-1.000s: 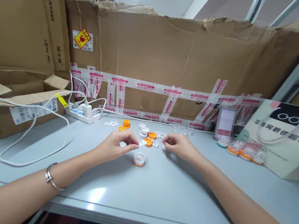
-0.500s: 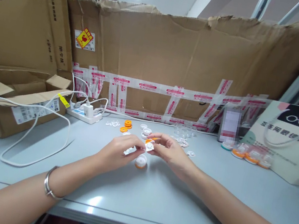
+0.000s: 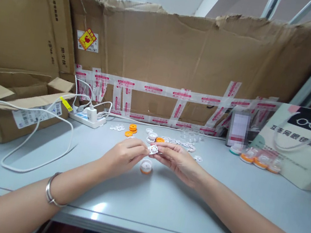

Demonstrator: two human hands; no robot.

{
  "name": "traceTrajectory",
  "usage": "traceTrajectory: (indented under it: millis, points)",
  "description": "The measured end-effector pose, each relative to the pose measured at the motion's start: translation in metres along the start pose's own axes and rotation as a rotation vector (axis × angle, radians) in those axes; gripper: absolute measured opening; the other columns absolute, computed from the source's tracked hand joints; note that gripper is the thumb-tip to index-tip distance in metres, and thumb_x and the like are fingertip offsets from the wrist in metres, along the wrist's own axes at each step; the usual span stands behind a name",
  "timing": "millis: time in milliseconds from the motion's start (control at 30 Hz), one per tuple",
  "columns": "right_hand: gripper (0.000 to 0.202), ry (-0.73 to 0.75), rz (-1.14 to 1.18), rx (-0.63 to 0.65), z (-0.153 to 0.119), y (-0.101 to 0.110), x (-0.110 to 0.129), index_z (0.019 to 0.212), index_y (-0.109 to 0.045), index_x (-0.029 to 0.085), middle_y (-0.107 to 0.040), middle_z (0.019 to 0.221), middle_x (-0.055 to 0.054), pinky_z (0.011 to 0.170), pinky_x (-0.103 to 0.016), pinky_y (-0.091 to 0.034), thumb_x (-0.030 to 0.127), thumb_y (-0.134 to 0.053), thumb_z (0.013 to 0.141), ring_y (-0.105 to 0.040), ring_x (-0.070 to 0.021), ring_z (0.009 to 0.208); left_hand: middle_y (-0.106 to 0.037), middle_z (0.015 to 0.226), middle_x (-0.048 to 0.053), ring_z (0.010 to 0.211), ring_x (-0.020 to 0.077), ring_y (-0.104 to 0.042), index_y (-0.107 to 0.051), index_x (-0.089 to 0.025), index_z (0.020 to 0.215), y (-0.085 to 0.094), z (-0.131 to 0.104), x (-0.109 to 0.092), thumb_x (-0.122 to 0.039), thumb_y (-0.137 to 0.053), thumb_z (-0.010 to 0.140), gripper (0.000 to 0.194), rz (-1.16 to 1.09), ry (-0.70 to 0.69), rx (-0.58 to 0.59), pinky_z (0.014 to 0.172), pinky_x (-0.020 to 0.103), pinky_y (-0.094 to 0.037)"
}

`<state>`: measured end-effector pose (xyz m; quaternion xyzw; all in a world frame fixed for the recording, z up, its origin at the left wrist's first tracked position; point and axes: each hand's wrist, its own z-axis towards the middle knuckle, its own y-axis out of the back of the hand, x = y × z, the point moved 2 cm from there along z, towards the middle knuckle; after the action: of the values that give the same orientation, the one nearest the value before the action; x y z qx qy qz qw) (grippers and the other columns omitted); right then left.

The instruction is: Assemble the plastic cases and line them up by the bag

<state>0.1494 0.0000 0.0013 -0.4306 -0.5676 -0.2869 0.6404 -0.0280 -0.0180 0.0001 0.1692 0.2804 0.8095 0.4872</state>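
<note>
Between both hands is a small white disc with dark printed marks (image 3: 153,149), pinched at its edges. My left hand (image 3: 126,153) grips its left side, fingers closed. From the right, my right hand (image 3: 179,161) holds the opposite edge between thumb and fingers. Just below them, a round white cup with an orange base (image 3: 146,166) stands on the table. Behind the fingertips are white round cups (image 3: 152,137) and an orange ring (image 3: 160,140). More printed discs (image 3: 182,143) lie spread behind my right hand, with one loose disc (image 3: 198,158) farther right.
Orange round parts (image 3: 132,128) and small white pieces (image 3: 117,127) lie back left. Clear domes (image 3: 192,135) are at the back. Capped domed pieces (image 3: 262,160) line up by a paper bag (image 3: 295,157). A power strip (image 3: 90,119), cables and an open carton (image 3: 18,108) occupy the left.
Both hands have drawn slightly left and closer around the printed disc, which tilted. The orange ring near my right fingers now lies on the table behind them.
</note>
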Motion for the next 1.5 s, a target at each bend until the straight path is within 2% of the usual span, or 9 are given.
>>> traceTrajectory:
  millis: [300,400,567,767,1000,1200,1333,1500]
  points:
    - [0.019,-0.02,-0.026,0.006,-0.001,0.004,-0.002,0.088,-0.068,0.017,-0.069,0.093,-0.004,0.092,-0.03,-0.047,0.027,-0.069,0.071,-0.065,-0.0142,0.089,-0.064,0.082,0.007,0.077,0.0151,-0.06,-0.06,-0.014,0.083,0.0,0.0,-0.002,-0.011,-0.046,0.087,0.014,0.038,0.012,0.037,0.069,0.027,-0.05]
    - [0.019,-0.016,-0.073,0.008,-0.001,0.001,-0.002,0.085,-0.068,0.017,-0.069,0.088,-0.004,0.089,-0.03,-0.048,0.031,-0.068,0.072,-0.065,-0.014,0.086,-0.064,0.082,0.008,0.076,0.0151,-0.06,-0.06,-0.013,0.081,-0.001,-0.001,-0.003,-0.011,-0.046,0.087,0.015,0.056,0.001,0.05,0.068,0.026,-0.049]
    - [0.022,0.024,-0.158,-0.075,-0.001,-0.003,-0.002,0.076,-0.064,0.017,-0.068,0.072,0.0,0.079,-0.03,-0.051,0.026,-0.077,0.06,-0.065,-0.0121,0.072,-0.064,0.08,0.007,0.076,0.0152,-0.06,-0.059,-0.014,0.078,-0.003,-0.001,-0.005,-0.012,-0.045,0.088,0.017,0.092,-0.031,0.058,0.067,0.026,-0.048]
    - [0.022,0.071,-0.207,-0.063,-0.001,-0.003,-0.004,0.075,-0.064,0.016,-0.066,0.068,0.0,0.073,-0.028,-0.051,0.03,-0.075,0.063,-0.064,-0.0119,0.067,-0.065,0.079,0.006,0.077,0.0148,-0.061,-0.058,-0.015,0.081,-0.003,-0.001,-0.006,-0.014,-0.044,0.089,0.016,0.072,-0.03,0.081,0.068,0.025,-0.049]
    - [0.023,0.11,-0.236,-0.031,-0.003,-0.004,-0.003,0.078,-0.065,0.016,-0.068,0.074,-0.002,0.074,-0.03,-0.051,0.033,-0.074,0.064,-0.065,-0.0144,0.072,-0.066,0.08,0.003,0.071,0.0125,-0.061,-0.055,-0.017,0.091,-0.003,-0.002,-0.007,-0.017,-0.049,0.087,0.007,-0.002,0.054,0.035,0.065,0.024,-0.048]
    - [0.019,0.262,-0.309,-0.038,-0.005,-0.006,0.0,0.077,-0.062,0.018,-0.068,0.077,-0.001,0.075,-0.031,-0.052,0.03,-0.072,0.066,-0.065,-0.0141,0.074,-0.066,0.082,0.001,0.073,0.0117,-0.061,-0.057,-0.018,0.091,0.0,0.0,-0.005,-0.021,-0.057,0.083,0.008,-0.143,0.249,0.026,0.067,0.022,-0.047]
    - [0.019,0.347,-0.338,0.011,-0.005,-0.008,-0.003,0.085,-0.061,0.02,-0.068,0.088,-0.001,0.08,-0.033,-0.05,0.027,-0.069,0.07,-0.065,-0.0154,0.083,-0.066,0.082,0.002,0.074,0.0127,-0.06,-0.059,-0.017,0.089,0.001,0.0,-0.004,-0.023,-0.059,0.082,0.009,-0.179,0.265,0.015,0.068,0.024,-0.047]
    - [0.016,0.413,-0.409,0.016,-0.006,-0.01,-0.005,0.087,-0.06,0.021,-0.067,0.09,-0.001,0.081,-0.032,-0.05,0.027,-0.066,0.073,-0.064,-0.0153,0.086,-0.065,0.079,0.002,0.072,0.012,-0.06,-0.059,-0.018,0.09,0.0,-0.003,-0.003,-0.02,-0.054,0.084,0.008,-0.15,0.244,-0.014,0.067,0.024,-0.047]
